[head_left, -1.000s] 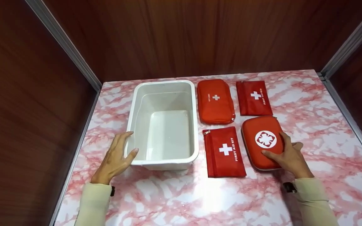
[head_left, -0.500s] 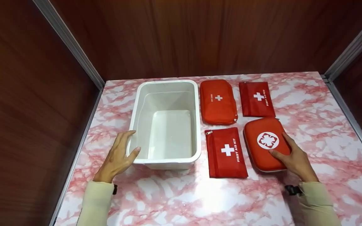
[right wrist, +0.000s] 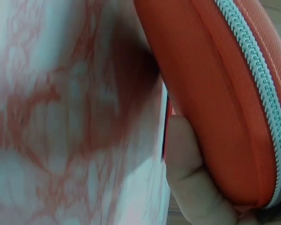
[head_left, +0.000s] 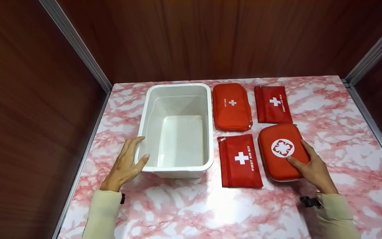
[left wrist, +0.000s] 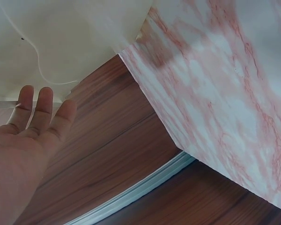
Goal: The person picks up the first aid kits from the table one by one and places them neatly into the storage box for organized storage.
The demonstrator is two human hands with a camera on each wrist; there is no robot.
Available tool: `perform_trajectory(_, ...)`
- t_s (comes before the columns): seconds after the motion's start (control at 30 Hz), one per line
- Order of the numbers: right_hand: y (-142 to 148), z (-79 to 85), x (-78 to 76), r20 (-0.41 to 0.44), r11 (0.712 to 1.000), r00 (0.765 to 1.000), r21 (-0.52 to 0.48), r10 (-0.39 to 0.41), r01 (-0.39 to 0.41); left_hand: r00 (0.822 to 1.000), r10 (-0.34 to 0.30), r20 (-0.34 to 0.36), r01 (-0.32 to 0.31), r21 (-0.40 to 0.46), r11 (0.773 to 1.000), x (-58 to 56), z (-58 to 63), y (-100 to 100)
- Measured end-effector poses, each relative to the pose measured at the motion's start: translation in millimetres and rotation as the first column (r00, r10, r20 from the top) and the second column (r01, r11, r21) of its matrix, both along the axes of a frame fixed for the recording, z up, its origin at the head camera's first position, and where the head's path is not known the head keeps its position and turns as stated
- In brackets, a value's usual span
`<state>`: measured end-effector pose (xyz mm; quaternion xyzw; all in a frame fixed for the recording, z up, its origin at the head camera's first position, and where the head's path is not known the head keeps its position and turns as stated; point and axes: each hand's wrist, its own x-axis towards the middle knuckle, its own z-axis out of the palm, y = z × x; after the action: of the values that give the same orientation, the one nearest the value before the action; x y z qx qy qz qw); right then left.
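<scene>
In the head view, my right hand (head_left: 315, 171) holds a red hard-shell first aid case (head_left: 277, 169) by its near right side. The thumb lies on top beside the white emblem. In the right wrist view, a finger (right wrist: 185, 150) presses against the underside of the case, whose pale zipper shows; a shadow falls on the table beside it. At the near left corner of a white plastic tub (head_left: 211, 132), my left hand (head_left: 123, 166) rests with spread fingers and thumb at the rim. The left wrist view shows relaxed fingers (left wrist: 44, 103) by the tub wall.
An orange-red first aid pouch (head_left: 232, 116) lies right of the tub. Two flat red first aid pouches lie nearby, one at the far right (head_left: 270, 113) and one in front (head_left: 237, 174). Wood-look panels (head_left: 211, 39) enclose the marbled table (head_left: 184, 212).
My right hand has closed further onto the case's right side, and the case has turned and shifted slightly. The whole scene drifts a little rightward in view. My left hand stays at the tub rim.
</scene>
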<state>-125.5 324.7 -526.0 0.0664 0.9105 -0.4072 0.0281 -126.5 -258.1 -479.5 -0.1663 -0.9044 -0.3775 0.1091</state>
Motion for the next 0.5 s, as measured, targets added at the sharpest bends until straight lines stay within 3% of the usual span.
perform_trajectory(0.2, -6.2, 3.8, 1.9, -0.048, 0.999, 0.999, -0.047, -0.026, 0.023, 1.000, -0.002, 0.000, 0.002, 0.005, 1.000, 0.6, -0.5, 0.0)
perform_trajectory(0.5, -22.5, 18.5, -3.3, -0.043, 0.963, 0.997, -0.267, -0.062, 0.048, 1.000, -0.003, -0.003, 0.003, 0.024, 1.000, 0.3, -1.6, 0.5)
